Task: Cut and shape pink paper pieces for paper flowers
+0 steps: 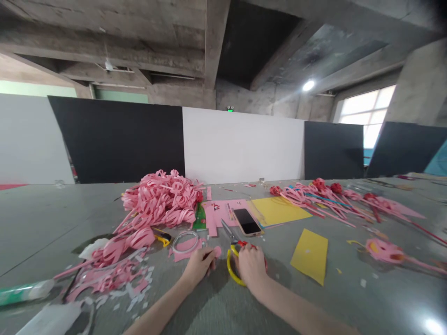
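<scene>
From the right hand [251, 266], bare table [349, 302] lies open from four to six o'clock. At two o'clock a yellow sheet [310, 255] lies flat. At twelve, the scissors [231, 246] and a phone [247, 221] block the way. From the left hand [200, 265], a tape ring [185, 241] sits at eleven. Pink scraps [111, 274] crowd nine to ten, with the pink loop pile [160, 197] beyond.

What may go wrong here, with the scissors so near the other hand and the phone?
1. The scissors under the right hand lie close to the left hand pinching a pink scrap; fingers might get nicked.
2. The blades point toward the phone; a push may scratch it.
</scene>
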`<state>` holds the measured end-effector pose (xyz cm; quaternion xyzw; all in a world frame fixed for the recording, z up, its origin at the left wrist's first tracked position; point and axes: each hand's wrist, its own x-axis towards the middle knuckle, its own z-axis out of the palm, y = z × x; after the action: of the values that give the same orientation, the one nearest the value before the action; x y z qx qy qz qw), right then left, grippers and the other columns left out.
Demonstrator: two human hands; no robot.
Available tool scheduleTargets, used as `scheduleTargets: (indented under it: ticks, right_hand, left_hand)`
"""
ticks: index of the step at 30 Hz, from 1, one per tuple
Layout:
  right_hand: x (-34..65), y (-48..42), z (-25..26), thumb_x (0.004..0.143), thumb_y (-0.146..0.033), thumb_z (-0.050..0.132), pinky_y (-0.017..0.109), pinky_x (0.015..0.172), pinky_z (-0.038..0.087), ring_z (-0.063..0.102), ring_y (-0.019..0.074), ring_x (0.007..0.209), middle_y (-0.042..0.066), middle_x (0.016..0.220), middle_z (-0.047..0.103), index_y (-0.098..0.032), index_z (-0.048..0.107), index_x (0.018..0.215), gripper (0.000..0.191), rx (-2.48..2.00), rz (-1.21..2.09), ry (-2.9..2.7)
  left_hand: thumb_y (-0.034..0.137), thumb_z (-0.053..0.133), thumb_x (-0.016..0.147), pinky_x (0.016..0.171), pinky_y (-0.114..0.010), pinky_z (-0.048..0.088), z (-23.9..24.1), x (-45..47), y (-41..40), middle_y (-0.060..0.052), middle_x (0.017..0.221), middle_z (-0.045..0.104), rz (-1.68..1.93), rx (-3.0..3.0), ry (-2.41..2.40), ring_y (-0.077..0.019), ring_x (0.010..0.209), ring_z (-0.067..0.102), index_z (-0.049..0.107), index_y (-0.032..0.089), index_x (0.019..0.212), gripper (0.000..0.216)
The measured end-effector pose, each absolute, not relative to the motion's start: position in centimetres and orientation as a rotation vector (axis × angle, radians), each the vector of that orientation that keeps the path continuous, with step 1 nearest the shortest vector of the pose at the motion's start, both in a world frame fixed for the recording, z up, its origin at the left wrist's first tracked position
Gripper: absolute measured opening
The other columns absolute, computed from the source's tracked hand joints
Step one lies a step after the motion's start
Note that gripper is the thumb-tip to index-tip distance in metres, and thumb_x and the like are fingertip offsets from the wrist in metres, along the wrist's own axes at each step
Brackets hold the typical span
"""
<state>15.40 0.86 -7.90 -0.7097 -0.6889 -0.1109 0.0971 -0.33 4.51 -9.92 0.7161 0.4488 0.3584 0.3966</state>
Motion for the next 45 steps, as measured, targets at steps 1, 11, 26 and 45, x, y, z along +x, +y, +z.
scheduleTargets:
  ticks: [1, 11, 26, 45]
  right_hand:
    - [15.5, 0.8, -8.0, 0.081, -0.028, 0.044, 0.039, 0.072, 0.038, 0.058, 0.0264, 0.074, 0.018, 0.078, 0.061, -0.004, 0.064, 0.083, 0.032, -2.092, -0.342, -2.050]
    - [16.5, 1.1, -8.1, 0.085, -0.029, 0.030, 0.027, 0.071, 0.036, 0.049, 0.0156, 0.078, 0.005, 0.080, 0.052, -0.014, 0.051, 0.082, 0.025, -1.281, 0.136, -1.851]
    - [16.0, 1.9, -9.1, 0.079, -0.035, 0.041, 0.019, 0.051, 0.032, 0.044, 0.0088, 0.051, -0.003, 0.050, 0.044, -0.015, 0.046, 0.055, 0.032, -1.116, 0.909, -1.680]
    - [16.4, 1.8, -9.2, 0.075, -0.042, 0.050, 0.017, 0.045, 0.035, 0.046, 0.0075, 0.047, 0.000, 0.059, 0.056, -0.013, 0.057, 0.070, 0.030, -1.139, 0.919, -1.729]
  left_hand:
    - [0.048, 0.036, 0.077, 0.036, -0.018, 0.025, -10.0, -0.4, 4.5, 0.003, 0.045, 0.049, 0.913, 1.823, 1.138, -0.0074, 0.032, 0.040, 0.044, 0.016, 0.055, 0.040]
    - [0.032, 0.032, 0.084, 0.049, -0.019, 0.038, -9.4, -0.4, 2.7, 0.000, 0.057, 0.057, 1.038, 2.199, 1.179, -0.0109, 0.046, 0.052, 0.057, 0.017, 0.067, 0.035]
    - [0.019, 0.037, 0.085, 0.063, -0.024, 0.045, -9.7, -0.6, 1.9, -0.005, 0.086, 0.064, 0.932, 2.967, 1.068, -0.0159, 0.071, 0.060, 0.054, 0.022, 0.101, 0.024]
    - [0.041, 0.046, 0.075, 0.041, -0.020, 0.040, -9.2, -0.3, 2.8, -0.001, 0.064, 0.059, 0.817, 1.709, 0.888, -0.0097, 0.042, 0.052, 0.052, 0.015, 0.068, 0.028]
